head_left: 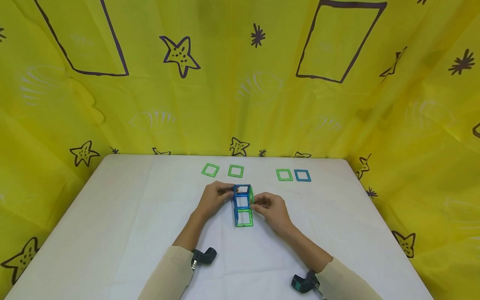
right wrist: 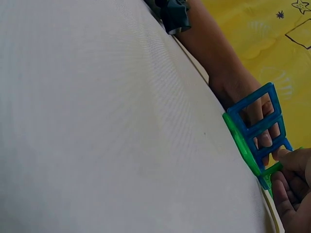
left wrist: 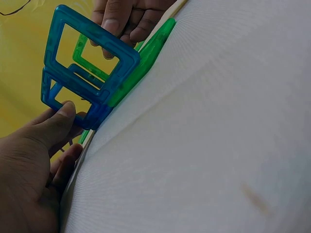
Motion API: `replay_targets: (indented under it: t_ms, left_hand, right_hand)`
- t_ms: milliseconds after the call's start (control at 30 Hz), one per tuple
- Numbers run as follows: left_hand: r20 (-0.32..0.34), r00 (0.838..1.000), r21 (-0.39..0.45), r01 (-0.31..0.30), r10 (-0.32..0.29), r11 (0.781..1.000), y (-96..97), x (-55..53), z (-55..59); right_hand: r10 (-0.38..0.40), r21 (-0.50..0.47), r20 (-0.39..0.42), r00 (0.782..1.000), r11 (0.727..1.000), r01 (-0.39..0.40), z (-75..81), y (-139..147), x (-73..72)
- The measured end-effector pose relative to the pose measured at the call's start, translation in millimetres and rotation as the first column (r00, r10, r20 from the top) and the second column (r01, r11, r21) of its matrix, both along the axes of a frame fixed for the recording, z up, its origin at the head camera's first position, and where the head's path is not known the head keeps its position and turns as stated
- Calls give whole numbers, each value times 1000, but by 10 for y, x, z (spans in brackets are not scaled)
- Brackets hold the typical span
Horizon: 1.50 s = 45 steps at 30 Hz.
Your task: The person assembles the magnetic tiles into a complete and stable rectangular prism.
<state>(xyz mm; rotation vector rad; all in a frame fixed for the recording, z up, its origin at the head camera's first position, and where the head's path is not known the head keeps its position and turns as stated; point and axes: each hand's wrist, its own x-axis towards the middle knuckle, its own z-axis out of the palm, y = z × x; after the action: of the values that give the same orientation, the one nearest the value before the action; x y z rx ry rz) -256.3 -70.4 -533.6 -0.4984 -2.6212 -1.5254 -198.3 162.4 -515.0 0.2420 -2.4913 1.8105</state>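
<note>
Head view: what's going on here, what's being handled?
A person is working with a small structure of blue and green square frames on a white table. The left hand grips its blue side, while the right hand pinches an upright green square on the opposite side. At the near end, a green frame lies flat. Beyond the structure lie three loose green squares and a loose blue square, not joined to it.

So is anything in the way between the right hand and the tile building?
Nothing visible is: the right hand touches the green tile on the right of the tile building. The left hand holds its left side.
</note>
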Motion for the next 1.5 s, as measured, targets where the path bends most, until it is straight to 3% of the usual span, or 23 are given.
replay_targets:
  t_ms: [500,833,1500]
  left_hand:
    - [-6,1000,20,18,-18,1000,-15,-16,51]
    - [2,1000,29,13,-13,999,-10,-15,13]
    - [8,1000,36,3,-4,999,10,14,21]
  right_hand:
    - [-22,-8,-30,999,1000,22,-20,-27,-25]
    - [-40,26,-33,999,999,41,-57,-29,-19]
    - [-10,43,-99,995,999,15,-127,15,-31]
